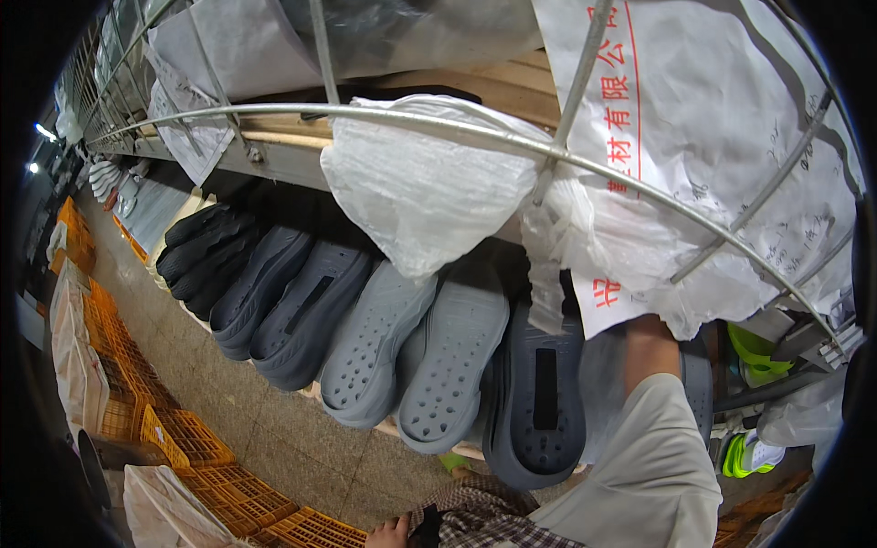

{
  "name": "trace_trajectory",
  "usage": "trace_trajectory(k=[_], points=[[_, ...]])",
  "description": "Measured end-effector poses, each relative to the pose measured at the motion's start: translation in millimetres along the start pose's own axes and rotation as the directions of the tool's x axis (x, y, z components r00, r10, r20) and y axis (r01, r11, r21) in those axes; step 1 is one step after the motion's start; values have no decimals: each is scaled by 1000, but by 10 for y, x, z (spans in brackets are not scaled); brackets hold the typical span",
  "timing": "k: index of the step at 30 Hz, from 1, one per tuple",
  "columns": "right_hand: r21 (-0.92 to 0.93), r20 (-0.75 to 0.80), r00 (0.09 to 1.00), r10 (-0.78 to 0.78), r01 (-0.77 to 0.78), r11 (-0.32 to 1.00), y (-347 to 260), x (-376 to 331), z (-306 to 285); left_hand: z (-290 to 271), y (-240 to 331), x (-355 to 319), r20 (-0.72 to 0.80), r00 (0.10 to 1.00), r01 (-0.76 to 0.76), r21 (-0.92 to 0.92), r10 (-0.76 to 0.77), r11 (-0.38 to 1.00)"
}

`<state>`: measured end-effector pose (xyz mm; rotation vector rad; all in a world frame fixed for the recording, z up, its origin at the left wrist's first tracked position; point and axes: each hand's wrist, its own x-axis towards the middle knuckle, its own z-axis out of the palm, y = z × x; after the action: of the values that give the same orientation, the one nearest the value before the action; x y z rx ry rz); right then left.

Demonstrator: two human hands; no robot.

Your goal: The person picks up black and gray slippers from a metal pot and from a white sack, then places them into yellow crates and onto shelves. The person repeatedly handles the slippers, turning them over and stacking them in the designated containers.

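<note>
Reaching right arm (650, 356) behind white plastic bag (639, 256), hand hidden, grip unclear, above grey shoe soles (539, 393), left hand (391, 532) low, loosely curled.

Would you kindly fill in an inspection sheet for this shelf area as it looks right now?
Surface: wooden shelf behind a metal wire rack; stone-tiled floor below.
Job's things: row of grey shoe soles standing on edge, darker black soles at the left end.
Clutter: white plastic bags and a printed sack hanging over the rack.
Grippers: right hand hidden behind the sack, only its forearm and pale sleeve show; left hand at the lower edge, partly cut off, nothing seen in it.
Cables: nothing seen.
Surroundings: orange plastic crates stacked on the floor; yellow-green soles at right.
</note>
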<state>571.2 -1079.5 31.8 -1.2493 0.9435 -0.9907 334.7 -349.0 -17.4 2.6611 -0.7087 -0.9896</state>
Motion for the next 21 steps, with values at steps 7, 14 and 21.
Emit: trace_trajectory(k=[7, 14, 21], points=[[513, 338, 940, -46, -144, 846, -931, -1087, -464, -7, -178, -27, -21, 999, -27, 70, 29, 997], [275, 905, 416, 90, -732, 623, -1826, -3359, -952, -511, -364, -257, -363, 916, -265, -232, 169, 936], [-118, 959, 219, 182, -273, 955, -1558, -5734, -695, -1084, -250, -796, -648, 760, -648, -752, -40, -121]])
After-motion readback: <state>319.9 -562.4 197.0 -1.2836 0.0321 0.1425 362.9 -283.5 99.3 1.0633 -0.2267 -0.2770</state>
